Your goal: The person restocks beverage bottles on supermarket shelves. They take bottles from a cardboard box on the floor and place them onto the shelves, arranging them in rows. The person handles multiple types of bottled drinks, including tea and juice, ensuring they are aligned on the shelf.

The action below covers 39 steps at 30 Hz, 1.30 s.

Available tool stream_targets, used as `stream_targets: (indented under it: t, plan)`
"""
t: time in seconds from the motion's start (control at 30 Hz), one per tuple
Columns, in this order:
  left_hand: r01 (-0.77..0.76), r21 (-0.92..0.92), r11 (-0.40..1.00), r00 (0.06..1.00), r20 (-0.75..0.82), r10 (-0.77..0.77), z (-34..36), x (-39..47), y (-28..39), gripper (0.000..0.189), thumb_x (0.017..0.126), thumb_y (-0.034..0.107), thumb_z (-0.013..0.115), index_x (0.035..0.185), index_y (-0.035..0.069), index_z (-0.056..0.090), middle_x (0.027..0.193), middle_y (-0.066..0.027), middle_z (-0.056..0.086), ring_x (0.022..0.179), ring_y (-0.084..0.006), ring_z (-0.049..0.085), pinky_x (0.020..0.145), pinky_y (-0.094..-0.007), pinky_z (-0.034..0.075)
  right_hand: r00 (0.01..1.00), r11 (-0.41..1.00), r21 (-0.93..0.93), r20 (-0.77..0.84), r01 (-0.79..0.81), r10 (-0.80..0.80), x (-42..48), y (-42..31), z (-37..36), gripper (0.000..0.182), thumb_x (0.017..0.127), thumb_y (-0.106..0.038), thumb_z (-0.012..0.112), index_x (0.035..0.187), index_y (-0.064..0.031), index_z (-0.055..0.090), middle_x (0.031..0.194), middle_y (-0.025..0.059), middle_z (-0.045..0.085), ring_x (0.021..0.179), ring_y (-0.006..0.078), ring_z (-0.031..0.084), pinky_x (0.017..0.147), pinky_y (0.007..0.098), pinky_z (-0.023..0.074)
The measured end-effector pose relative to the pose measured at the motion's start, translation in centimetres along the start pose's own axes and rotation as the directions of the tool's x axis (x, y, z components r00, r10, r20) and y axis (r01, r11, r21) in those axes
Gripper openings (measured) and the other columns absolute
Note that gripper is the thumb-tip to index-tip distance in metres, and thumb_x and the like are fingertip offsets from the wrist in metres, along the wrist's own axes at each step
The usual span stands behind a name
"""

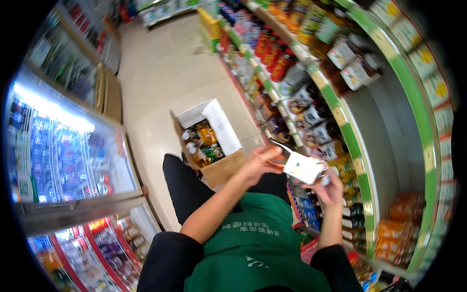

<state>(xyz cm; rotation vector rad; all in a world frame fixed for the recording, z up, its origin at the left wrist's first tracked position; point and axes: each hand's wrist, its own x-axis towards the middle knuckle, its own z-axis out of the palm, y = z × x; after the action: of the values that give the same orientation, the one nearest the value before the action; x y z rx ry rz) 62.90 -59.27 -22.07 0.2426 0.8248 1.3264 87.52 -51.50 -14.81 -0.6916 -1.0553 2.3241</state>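
Both my hands hold a drink bottle (305,168) with amber-brown contents and a large white label, tilted in front of the shelves. My left hand (259,163) grips one end. My right hand (330,188) has its fingers around the other end, where a pale cap seems to show, though blur hides the detail. On the shelf up to the right stand similar bottles (355,75) with white labels. Below my left hand, on the floor between my knees, an open cardboard box (224,127) contains several bottles (204,140), some with white caps.
Shelving with green-edged price strips (359,160) curves along my right, stocked with drink bottles. A bare shelf section (368,113) lies above packs of orange drinks (394,237). Lit glass-front refrigerators (73,146) line my left. Tiled floor (160,62) runs between, with a yellow-green carton (210,29) farther off.
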Motion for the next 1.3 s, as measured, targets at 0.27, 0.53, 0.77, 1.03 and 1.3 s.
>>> stream_targets:
  t: [0.27,0.53,0.77,1.03,1.3]
  plan:
    - [-0.069,-0.221,0.973,0.959,0.253,0.126,6.7,-0.7,-2.6,0.054,0.09,0.016,0.079,0.132,0.007,0.047,0.123,-0.0078,0.063,0.115,-0.0203,0.063,0.099,-0.0393,0.055,0.766,0.852,-0.388,-0.404,0.353,-0.501,-3.2,0.7,1.9,0.074,0.092,-0.015,0.072,0.152,-0.0064,0.029,0.14,0.0141,0.054,0.123,0.0269,0.059,0.096,0.048,0.0563]
    - [-0.432,0.349,0.831,0.891,0.307,0.334,4.9,1.7,-3.2,0.063,0.087,0.023,0.082,0.138,0.003,0.051,0.129,-0.0117,0.062,0.117,-0.0216,0.061,0.101,-0.037,0.05,0.286,0.47,-0.806,-0.383,0.361,-0.878,-1.1,-3.9,-0.7,0.061,0.087,0.0,0.074,0.139,-0.0019,0.042,0.121,0.0114,0.062,0.106,0.0206,0.064,0.093,0.0353,0.0565]
    - [-0.048,0.921,0.386,0.767,-0.214,0.605,-19.8,4.9,-7.7,0.02,0.082,0.012,0.073,0.097,-0.001,0.067,0.077,-0.0144,0.068,0.069,-0.0278,0.066,0.07,-0.0377,0.054,0.284,-0.123,-0.979,0.165,0.161,-0.944,4.6,-14.8,-4.3,0.063,0.083,-0.003,0.081,0.135,0.001,0.045,0.123,0.0156,0.066,0.111,0.0216,0.067,0.094,0.0334,0.0537]
    - [0.539,0.838,0.085,0.753,-0.525,0.398,-35.2,2.5,-5.5,0.035,0.08,0.013,0.072,0.111,-0.001,0.064,0.112,-0.0243,0.065,0.104,-0.0419,0.063,0.091,-0.0483,0.052,0.446,0.346,-0.918,-0.232,0.194,-0.864,11.9,-24.4,-11.6,0.058,0.088,-0.008,0.076,0.136,0.0041,0.047,0.126,0.0173,0.062,0.103,0.0219,0.067,0.071,0.034,0.0598]
    - [0.697,0.711,0.091,0.66,-0.686,0.305,-38.6,5.1,-7.2,0.059,0.085,0.005,0.066,0.141,0.004,0.046,0.145,-0.0311,0.041,0.122,-0.0456,0.057,0.102,-0.0443,0.05,0.616,0.65,-0.726,-0.411,0.224,-0.672,16.1,-30.8,-18.9,0.052,0.095,-0.044,0.063,0.133,-0.0093,0.055,0.125,0.005,0.062,0.108,0.0165,0.058,0.076,0.0403,0.0498]
